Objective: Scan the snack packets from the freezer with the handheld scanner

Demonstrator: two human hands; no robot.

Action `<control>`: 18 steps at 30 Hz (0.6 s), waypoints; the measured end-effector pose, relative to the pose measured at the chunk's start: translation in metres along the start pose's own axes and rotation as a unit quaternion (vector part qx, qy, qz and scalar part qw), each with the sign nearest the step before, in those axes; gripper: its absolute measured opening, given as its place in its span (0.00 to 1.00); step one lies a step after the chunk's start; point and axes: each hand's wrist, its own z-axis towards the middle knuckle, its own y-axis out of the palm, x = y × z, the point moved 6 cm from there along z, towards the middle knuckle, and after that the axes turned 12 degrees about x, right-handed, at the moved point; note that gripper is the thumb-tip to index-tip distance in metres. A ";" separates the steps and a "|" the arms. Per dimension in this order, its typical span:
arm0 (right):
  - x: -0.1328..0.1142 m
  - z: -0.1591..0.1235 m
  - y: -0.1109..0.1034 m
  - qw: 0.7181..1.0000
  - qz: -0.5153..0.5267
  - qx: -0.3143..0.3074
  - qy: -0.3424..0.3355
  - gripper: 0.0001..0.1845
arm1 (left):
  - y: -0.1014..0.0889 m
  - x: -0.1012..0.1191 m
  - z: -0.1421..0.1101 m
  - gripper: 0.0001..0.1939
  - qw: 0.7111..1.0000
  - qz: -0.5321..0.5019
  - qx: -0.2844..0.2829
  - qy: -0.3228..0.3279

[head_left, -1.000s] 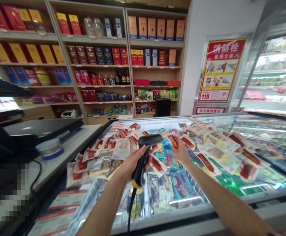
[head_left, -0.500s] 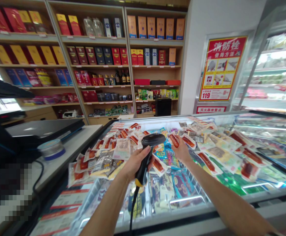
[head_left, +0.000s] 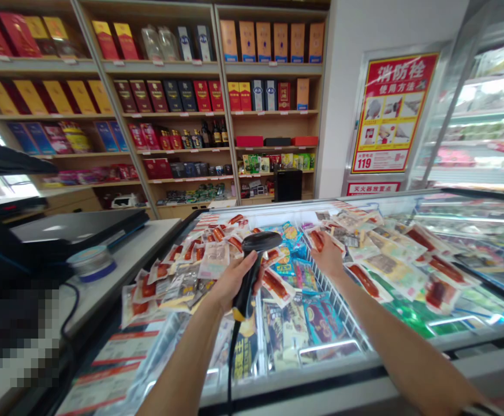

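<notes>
From the head view: a black pistol-shaped plastic barcode scanner with a yellow-trimmed base [head_left: 246,290] is gripped by the left hand [head_left: 230,283], fingers wrapped right around the handle. A small clear vacuum pack with a reddish-brown sausage inside [head_left: 317,240] is pinched at its near edge by the right hand [head_left: 330,259]; whether it's lifted or resting on the packs behind can't be told.

Biggest risk imo: that slick film could be slipped out of such an edge pinch. A misread might also be caused by glare or a creased label, or by the loose sausage pack just below the scanner [head_left: 277,284] being caught instead. The thin black cable [head_left: 231,361] hangs over the glass-topped chest freezer's front rim [head_left: 321,388], so packs could be dragged if it's swung sideways.
</notes>
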 end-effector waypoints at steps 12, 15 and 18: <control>-0.018 0.010 -0.021 0.985 -0.087 0.091 -0.121 0.18 | -0.039 0.021 -0.003 0.18 0.993 -0.027 0.119 0.007; -0.067 -0.010 0.021 0.989 -0.013 -0.044 -0.140 0.19 | -0.042 0.022 -0.003 0.19 0.993 -0.028 0.114 0.004; -0.103 -0.023 0.058 0.990 -0.004 -0.106 -0.097 0.24 | -0.043 0.022 -0.003 0.19 0.993 -0.027 0.117 0.011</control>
